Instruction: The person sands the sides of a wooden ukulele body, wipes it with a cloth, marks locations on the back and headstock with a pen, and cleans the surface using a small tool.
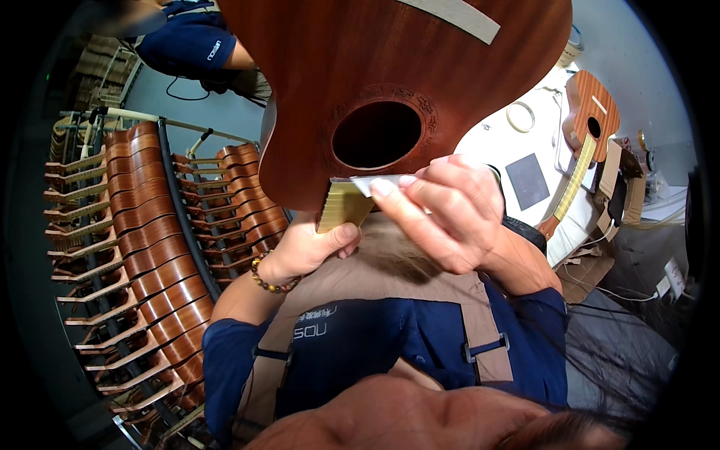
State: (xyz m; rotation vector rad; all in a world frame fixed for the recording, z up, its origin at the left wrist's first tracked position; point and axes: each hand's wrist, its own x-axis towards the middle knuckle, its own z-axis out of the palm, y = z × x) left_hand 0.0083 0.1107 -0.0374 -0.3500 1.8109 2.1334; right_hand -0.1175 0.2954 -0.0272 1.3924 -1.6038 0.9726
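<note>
A brown wooden ukulele (405,67) is held up in front of me, its round sound hole facing me. My left hand (311,246), with a beaded bracelet at the wrist, is closed round the neck, thumb on the edge of the yellowish, tape-like covered fretboard (341,204). My right hand (454,210) pinches a thin pale strip (365,184) between thumb and fingers. That strip lies across the body end of the fretboard, just below the sound hole; whether it is tape or a blade I cannot make out. A pale bar-shaped bridge patch (457,19) shows on the top.
On the left stands a rack (161,232) of several hanging brown instruments. A worker in a blue sleeve (187,45) is behind it. The white table (491,142) at right bears another ukulele (589,112), a tape roll (520,116), a dark sheet (528,181) and cardboard (609,180).
</note>
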